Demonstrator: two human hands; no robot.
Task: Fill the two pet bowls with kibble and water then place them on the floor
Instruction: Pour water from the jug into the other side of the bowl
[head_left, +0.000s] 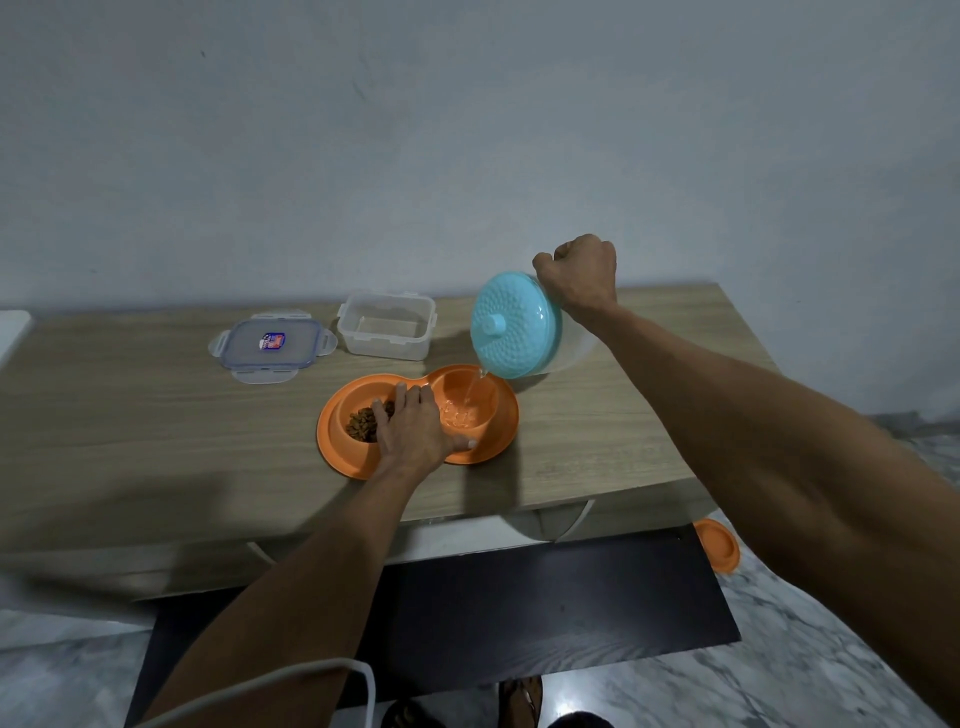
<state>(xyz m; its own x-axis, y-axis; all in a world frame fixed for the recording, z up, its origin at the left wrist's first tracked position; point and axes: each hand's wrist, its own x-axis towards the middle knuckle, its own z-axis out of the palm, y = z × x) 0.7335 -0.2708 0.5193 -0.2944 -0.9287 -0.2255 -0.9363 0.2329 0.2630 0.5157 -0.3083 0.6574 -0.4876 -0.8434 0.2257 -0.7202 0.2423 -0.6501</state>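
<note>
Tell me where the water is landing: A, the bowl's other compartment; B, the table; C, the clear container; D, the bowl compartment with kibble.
A: the stream from the tilted teal-lidded jug in the right hand falls into the orange bowl, in the compartment beside the kibble.

Legible text: none. 1 printed sticker (272, 343), blue and red with pale marks, sits at the centre of the clear snap-lock lid (244, 347). The lid lies flat on the wooden table (130, 415), at about 10 o'clock from the orange double bowl (498, 441). The sticker's lettering is too small and blurred to read.
</note>
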